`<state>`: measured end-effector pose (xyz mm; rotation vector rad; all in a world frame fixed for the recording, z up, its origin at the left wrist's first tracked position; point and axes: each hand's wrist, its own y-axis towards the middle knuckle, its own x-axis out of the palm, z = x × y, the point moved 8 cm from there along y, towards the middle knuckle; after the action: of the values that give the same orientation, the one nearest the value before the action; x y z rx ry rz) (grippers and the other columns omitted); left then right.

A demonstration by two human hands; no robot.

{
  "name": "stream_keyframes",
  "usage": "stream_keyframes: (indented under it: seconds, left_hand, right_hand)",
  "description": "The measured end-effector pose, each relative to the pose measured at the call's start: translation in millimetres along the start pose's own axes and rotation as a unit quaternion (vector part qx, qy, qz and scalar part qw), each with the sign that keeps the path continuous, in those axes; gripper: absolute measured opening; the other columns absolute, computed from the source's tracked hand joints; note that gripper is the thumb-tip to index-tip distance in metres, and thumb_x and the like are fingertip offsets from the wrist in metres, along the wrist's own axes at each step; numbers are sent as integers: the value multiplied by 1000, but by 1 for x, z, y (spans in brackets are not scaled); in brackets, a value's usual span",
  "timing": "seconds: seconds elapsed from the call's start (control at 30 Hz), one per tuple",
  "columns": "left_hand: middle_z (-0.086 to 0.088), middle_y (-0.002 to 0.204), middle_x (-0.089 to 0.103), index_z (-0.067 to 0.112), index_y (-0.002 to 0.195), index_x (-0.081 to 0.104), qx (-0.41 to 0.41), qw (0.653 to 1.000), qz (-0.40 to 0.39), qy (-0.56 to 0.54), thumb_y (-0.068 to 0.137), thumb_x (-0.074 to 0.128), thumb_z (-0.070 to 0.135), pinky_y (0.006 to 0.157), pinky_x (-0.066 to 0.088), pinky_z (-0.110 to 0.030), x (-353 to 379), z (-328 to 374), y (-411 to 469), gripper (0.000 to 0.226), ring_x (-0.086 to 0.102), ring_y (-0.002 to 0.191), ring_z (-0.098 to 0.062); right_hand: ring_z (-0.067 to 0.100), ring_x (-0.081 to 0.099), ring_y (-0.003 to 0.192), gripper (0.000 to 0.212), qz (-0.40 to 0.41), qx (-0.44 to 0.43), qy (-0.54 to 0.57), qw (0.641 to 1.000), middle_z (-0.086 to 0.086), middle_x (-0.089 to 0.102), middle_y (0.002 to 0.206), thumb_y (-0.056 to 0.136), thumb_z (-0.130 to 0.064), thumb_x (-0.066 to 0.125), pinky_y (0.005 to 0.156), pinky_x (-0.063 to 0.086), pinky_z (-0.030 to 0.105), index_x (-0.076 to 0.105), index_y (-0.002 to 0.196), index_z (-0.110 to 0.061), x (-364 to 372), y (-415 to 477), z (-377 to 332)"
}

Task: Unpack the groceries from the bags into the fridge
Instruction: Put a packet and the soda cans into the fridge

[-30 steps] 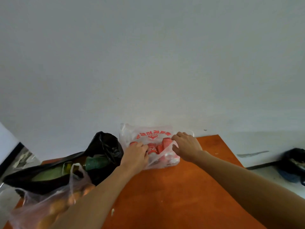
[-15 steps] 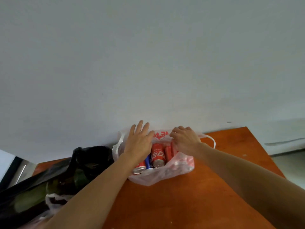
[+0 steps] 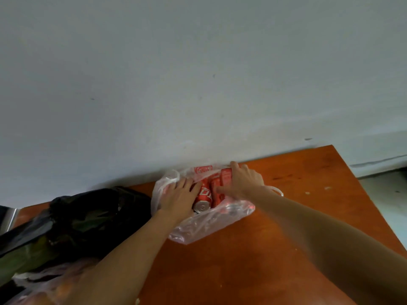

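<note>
Orange-brown table sits against a plain grey wall — no fridge in view, so everything you lift here has to be carried off-frame.

Black bag lies slumped on the table's left, green produce showing through it, touching the clear bag's left side. A second thin bag with orange items sits at the bottom left corner, blurred.

Clear plastic bag with red print lies at the table's back edge by the wall, mouth open toward you. Inside: red soda cans lying on their sides, one silver end facing you.

Your left hand is in the bag mouth, fingers curled loosely over the left side of the front can — looks like contact, not a firm hold yet. Your right hand is wrapped around a can at the back right, fingers closed on it.

To do the step well:
- Get the film clear of each can before lifting; it's thin and will drag the whole bag.
- Take one can per hand, gripped around the body.
- Cans on their sides roll — watch the rest once you pull two out.
</note>
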<state>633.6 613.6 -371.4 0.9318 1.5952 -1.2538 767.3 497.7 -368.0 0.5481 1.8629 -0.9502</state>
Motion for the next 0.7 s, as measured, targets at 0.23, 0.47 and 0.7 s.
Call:
stream_keyframes:
  seconds: [0.23,0.47,0.7]
  left_hand:
    - [-10,146,44,21,142,44,101,991,73,56,75,75,29,99,46,-30,-26,33,-10,75,45,132,-26]
    - [-8,131,60,19,131,60,199,939,110,257,72,75,45,107,32,-46,-12,64,-1,66,56,120,-28]
    - [-33,133,46,1,142,40,192,929,55,311,90,53,33,106,36,-53,3,67,2,62,42,124,-51]
  right_hand:
    - [13,62,80,90,-25,37,210,977,-1,57,100,67,-49,82,61,57,27,36,138,-19,0,-1,15]
    - [17,65,88,103,16,88,433,897,6,59,117,61,-28,91,64,60,31,32,145,-17,-6,-19,50]
    - [15,58,95,114,-8,108,505,856,6,48,133,60,-17,90,67,58,34,21,152,-24,7,-46,61]
